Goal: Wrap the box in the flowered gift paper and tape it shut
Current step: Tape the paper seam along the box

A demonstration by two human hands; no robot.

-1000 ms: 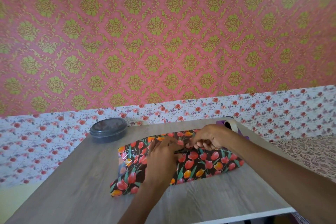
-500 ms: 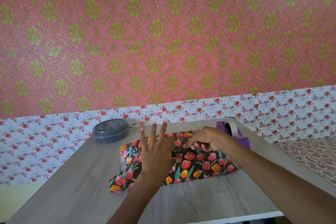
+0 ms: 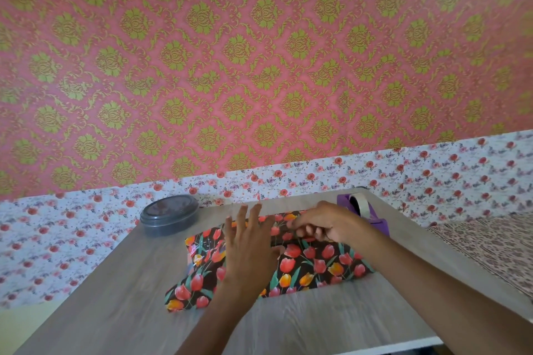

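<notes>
The box wrapped in dark gift paper with red and orange tulips (image 3: 317, 265) lies flat in the middle of the wooden table (image 3: 115, 297). My left hand (image 3: 251, 251) is over its left half, fingers straight and spread, with the palm low on the paper. My right hand (image 3: 326, 222) is at the top seam of the paper, its fingers curled down and holding the paper's overlapping edge. At the left end the paper sticks out past the box as a loose flap. The box itself is hidden under the paper.
A purple tape dispenser (image 3: 372, 216) with a roll of clear tape stands just behind my right hand. A round dark lidded container (image 3: 170, 217) sits at the table's back left. Flowered wallpaper rises behind the table, and patterned cloth lies to the right.
My left hand left the seam, opened its fingers and moved a little left over the box. My right hand stayed at the seam.
</notes>
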